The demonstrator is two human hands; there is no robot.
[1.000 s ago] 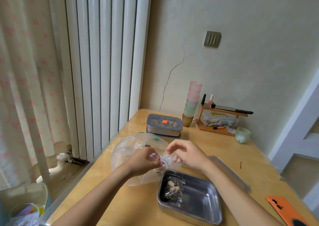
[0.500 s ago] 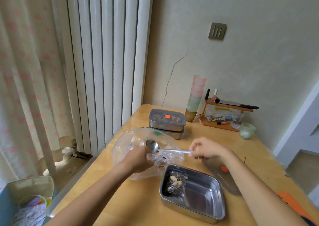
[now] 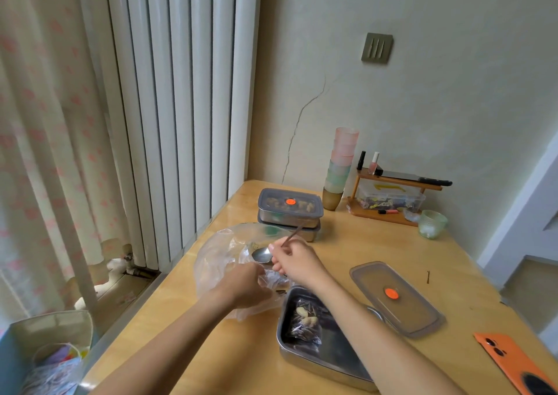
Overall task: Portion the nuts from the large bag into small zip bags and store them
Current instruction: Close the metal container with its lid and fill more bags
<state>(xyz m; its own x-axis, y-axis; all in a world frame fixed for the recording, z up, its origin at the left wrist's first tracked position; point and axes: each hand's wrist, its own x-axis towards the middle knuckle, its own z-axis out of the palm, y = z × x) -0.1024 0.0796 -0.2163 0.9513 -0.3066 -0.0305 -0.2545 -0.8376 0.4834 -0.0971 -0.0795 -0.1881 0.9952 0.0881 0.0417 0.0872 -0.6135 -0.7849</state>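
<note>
At the centre of the frame, the large bag (image 3: 222, 261) is gripped at its crumpled mouth by the left hand (image 3: 246, 286). A spoon (image 3: 262, 255) is pinched by its handle in the right hand (image 3: 297, 263), with its bowl held at the bag's opening. One filled zip bag (image 3: 305, 323) is seen lying in the steel tray (image 3: 338, 358), lower centre.

A crumpled, clear large bag (image 3: 217, 261) lies at centre frame, a spoon (image 3: 262, 255) at its mouth. One nut-filled small zip bag (image 3: 303, 323) lies in the steel tray (image 3: 332, 363), lower centre.
</note>
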